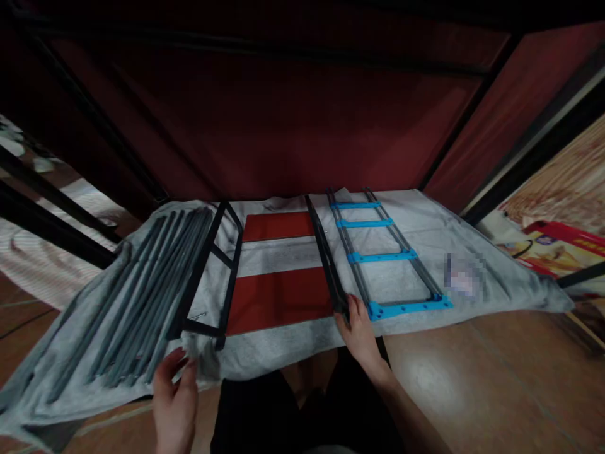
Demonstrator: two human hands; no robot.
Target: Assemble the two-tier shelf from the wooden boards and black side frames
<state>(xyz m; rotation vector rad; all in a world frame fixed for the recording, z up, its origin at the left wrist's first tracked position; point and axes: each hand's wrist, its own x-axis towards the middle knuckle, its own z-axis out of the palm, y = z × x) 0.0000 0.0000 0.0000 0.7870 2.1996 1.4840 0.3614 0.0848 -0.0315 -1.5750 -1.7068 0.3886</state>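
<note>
Best to keep the right hand (362,334), closed round the near end of the long black bar (326,255) lying across the red-striped towel (278,296), low and steady so the far end clears the blue-runged frame (382,255) beside it. Left hand (176,394) loosely curled, empty, at the towel edge below the grey rods (142,296). No readable writing; label patch blurred.

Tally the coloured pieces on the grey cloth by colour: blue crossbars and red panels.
Blue plastic crossbars on the dark-railed ladder frame: 4
Red flat rectangular panels: 2
Total: 6
The right hand touches a long black bar.
</note>
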